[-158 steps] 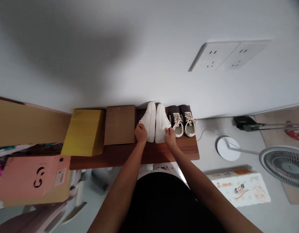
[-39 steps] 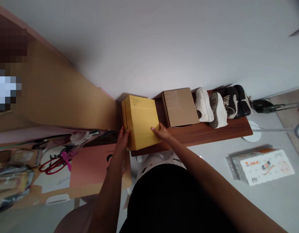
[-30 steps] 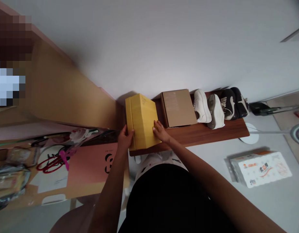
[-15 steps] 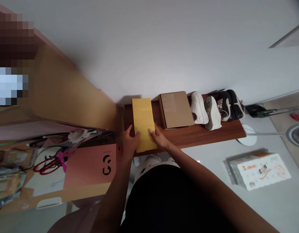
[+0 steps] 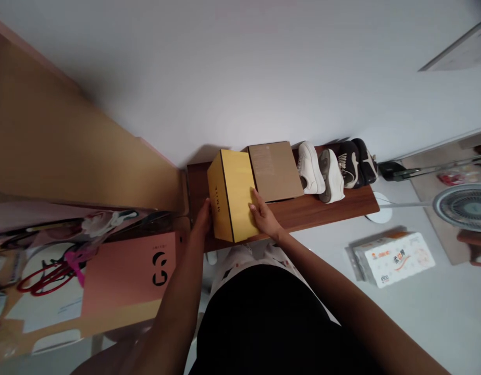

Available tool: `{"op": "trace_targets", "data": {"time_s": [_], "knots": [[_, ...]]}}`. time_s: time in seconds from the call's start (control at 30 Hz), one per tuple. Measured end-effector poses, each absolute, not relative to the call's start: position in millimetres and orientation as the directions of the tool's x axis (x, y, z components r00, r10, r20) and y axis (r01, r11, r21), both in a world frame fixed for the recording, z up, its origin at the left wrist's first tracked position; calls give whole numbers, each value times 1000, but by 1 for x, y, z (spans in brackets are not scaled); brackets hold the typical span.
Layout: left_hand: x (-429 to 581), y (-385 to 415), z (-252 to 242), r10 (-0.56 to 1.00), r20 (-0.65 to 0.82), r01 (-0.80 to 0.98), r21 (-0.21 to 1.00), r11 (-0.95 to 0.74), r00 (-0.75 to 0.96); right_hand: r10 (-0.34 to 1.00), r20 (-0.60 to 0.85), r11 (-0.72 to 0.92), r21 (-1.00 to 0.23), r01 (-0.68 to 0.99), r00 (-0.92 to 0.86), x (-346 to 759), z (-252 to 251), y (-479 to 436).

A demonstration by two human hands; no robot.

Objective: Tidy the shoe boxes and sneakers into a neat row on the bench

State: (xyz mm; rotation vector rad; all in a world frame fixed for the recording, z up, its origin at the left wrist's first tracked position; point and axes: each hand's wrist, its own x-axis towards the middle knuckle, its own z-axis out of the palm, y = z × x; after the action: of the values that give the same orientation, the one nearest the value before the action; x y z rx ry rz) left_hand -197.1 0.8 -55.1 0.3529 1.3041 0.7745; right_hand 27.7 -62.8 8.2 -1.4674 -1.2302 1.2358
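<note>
A yellow box (image 5: 240,195) with dark edges and dark lettering on its left side is between my hands. My left hand (image 5: 204,216) presses against its left side, low down near the front. On the opposite side, my right hand (image 5: 266,216) grips it, the thumb lying on the top face. The box looks slightly tilted, with its left side showing; whether its base touches the brown wooden shelf board (image 5: 322,208) is hidden. Right up against its right edge, as seen from above, lies a brown cardboard box (image 5: 274,172) on the board.
White sneakers (image 5: 312,169), grey-white shoes (image 5: 332,177) and black shoes (image 5: 352,164) line the board's right part. A tissue pack (image 5: 398,260) and a fan (image 5: 465,207) stand at the right. A pink box (image 5: 128,273) lies on the cluttered desk at left, below a large tan panel (image 5: 84,140).
The yellow box has shifted right, closing the gap to the cardboard box, and tipped so its lettered left side now shows. Both hands moved with it. My view has turned somewhat rightward.
</note>
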Motion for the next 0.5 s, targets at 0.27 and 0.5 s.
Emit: {"op": "trace_targets", "data": {"time_s": [0.27,0.5], "knots": [[-204,-8,-45,648,-761,-434,594,678,-29,975,-207,-218,-962,163,81,32,7,-62],[-225,0,-4,712,-658,-334,747,575,-247,937,-346,-349,-933,88,51,21,27,-36]]}}
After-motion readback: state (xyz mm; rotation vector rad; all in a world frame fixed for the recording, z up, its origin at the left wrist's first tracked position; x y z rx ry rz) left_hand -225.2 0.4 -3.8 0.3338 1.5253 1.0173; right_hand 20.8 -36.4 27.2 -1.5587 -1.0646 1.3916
